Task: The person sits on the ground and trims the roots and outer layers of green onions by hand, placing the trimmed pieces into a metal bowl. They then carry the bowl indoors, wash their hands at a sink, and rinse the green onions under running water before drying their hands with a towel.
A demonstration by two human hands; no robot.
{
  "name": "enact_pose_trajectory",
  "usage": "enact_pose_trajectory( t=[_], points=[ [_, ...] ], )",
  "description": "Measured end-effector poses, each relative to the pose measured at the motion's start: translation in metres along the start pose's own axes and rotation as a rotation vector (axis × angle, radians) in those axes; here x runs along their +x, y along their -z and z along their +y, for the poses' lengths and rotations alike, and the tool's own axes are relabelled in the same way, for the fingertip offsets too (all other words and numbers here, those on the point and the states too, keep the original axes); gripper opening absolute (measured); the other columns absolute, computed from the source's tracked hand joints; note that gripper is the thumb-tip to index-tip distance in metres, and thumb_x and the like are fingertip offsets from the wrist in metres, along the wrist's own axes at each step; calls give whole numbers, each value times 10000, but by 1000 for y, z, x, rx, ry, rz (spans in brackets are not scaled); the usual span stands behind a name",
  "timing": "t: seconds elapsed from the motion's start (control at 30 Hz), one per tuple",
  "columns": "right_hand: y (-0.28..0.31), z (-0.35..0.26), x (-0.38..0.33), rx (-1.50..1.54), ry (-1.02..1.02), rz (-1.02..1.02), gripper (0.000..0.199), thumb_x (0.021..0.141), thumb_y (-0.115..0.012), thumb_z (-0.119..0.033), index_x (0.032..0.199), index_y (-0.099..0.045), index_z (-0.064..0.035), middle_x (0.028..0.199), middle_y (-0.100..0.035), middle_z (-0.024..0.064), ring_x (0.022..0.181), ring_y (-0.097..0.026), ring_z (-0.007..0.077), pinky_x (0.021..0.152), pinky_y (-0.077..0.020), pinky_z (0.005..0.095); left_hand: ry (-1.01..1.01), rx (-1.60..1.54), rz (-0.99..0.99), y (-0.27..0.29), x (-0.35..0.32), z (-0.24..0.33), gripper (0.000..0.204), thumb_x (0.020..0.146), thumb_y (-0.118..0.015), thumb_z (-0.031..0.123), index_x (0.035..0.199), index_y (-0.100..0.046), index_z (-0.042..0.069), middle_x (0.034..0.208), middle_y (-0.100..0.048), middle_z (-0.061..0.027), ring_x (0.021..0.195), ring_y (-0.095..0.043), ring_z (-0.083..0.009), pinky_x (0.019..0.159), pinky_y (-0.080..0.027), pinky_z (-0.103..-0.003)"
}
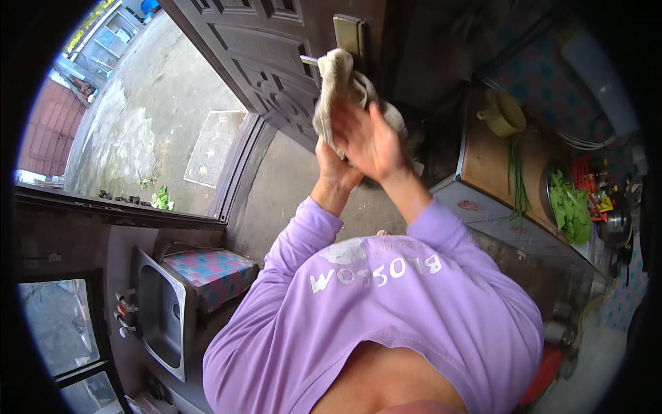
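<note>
A greyish-white cloth (336, 72) hangs bunched at the lever handle (309, 61) of a dark panelled door. Its lower part lies between my two hands. My left hand (334, 164) holds the cloth from below, its fingers mostly hidden behind the fabric and my other hand. Against the near side of the cloth lies my right hand (372, 140), slightly blurred, with its fingers stretched out and its thumb pointing up. Both forearms reach forward in lilac sleeves.
The door (265, 69) stands open onto a concrete yard (158, 124). On my right a wooden counter (476, 148) bears a yellow pot (502, 114), green stalks (516, 176) and leafy greens (569, 207). A metal sink (153, 303) is at my left.
</note>
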State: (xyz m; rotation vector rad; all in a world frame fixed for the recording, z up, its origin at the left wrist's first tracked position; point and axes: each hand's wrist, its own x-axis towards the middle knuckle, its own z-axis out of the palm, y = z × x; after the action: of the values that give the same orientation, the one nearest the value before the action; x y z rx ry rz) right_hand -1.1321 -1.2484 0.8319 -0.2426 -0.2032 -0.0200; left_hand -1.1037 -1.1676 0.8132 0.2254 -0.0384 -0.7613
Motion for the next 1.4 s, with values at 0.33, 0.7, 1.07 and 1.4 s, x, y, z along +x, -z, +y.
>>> enact_pose_trajectory(
  t=[0.33,0.7,1.07,1.4],
  points=[
    [87,-13,0,-1448,487,582,154,874,-502,-118,871,-602,-1,668,-628,121,582,-594,205,545,-482,350,-178,688,127,8,26,-16,210,864,-608,65,1066,-577,19,929,-635,-33,817,-600,-116,715,-484,-252],
    [122,-21,13,-1151,603,672,229,878,-521,-137,1032,-595,15,1014,-630,152,931,-591,232,820,-466,339,89,641,284,-3,28,-32,456,924,-547,376,1264,-488,78,1178,-583,-64,1079,-545,-215,944,-417,-341],
    [57,-47,-29,-337,-247,381,369,998,-391,-346,1016,-589,-35,764,-666,93,529,-619,192,517,-534,317,365,286,-16,18,20,-1,343,922,-489,430,831,-579,112,612,-538,1,483,-499,-123,417,-406,-235],
    [95,-25,-1,-573,174,673,334,878,-587,-342,1049,-628,-59,936,-624,50,847,-585,172,750,-489,328,-225,1330,-127,36,29,-34,520,1004,-379,329,1380,-346,-30,1324,-454,-160,1245,-393,-250,1071,-259,-317]
  ],
)
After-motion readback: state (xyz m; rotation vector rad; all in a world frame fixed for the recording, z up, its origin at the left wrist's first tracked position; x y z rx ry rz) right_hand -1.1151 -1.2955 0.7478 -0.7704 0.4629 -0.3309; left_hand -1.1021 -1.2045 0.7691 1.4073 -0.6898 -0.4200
